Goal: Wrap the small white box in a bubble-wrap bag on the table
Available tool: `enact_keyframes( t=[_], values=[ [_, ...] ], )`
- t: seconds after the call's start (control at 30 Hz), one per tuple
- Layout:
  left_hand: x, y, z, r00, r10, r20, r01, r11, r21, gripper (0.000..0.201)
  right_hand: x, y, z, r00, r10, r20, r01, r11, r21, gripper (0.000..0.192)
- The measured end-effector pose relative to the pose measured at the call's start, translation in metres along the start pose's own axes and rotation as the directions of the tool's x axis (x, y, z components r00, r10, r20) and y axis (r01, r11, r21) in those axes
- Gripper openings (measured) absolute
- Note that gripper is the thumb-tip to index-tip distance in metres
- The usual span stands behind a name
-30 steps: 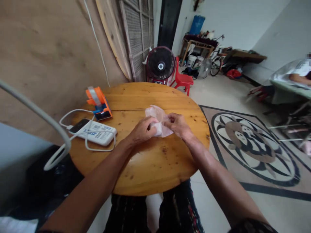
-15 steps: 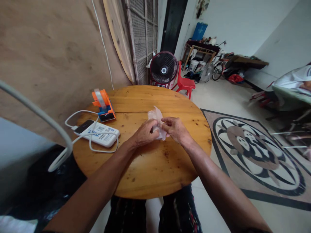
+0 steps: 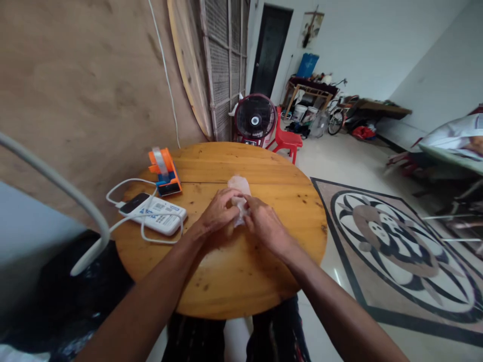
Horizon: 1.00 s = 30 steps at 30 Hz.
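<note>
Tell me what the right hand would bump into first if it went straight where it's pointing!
The right hand would first meet the crumpled pale sheet, which it seems to touch; then probably the left hand, though depth is hard to judge.

Bare forearms, dark patterned trousers
At bottom centre the trousers are near-black, with pale streaks and small red flecks.
</note>
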<state>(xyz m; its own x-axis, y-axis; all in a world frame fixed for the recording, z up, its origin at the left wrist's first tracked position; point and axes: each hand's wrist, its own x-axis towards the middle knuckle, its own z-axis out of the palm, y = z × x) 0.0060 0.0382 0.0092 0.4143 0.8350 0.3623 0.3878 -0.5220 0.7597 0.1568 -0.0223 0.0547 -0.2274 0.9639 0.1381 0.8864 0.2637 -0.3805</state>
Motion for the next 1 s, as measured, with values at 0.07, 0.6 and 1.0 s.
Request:
enact_keyframes(
  t=[0.07, 0.6, 1.0],
  values=[
    [-0.002, 0.001, 0.001, 0.995, -0.047, -0.090, 0.048, 0.999, 0.015, 0.030, -0.001, -0.005, 0.000, 1.000, 0.021, 0.010, -0.020, 0.996, -0.084, 0.047],
    [-0.009, 0.018, 0.021, 0.986, 0.064, -0.153, -0.048, 0.993, 0.111, 0.006, -0.004, 0.018, 0.003, 1.000, 0.007, -0.018, -0.004, 0.991, 0.133, 0.066],
    [-0.009, 0.018, 0.025, 0.986, 0.048, -0.157, -0.021, 0.985, 0.169, 0.012, 0.082, 0.084, -0.010, 0.985, 0.131, -0.113, -0.003, 0.665, 0.747, 0.024]
  ],
)
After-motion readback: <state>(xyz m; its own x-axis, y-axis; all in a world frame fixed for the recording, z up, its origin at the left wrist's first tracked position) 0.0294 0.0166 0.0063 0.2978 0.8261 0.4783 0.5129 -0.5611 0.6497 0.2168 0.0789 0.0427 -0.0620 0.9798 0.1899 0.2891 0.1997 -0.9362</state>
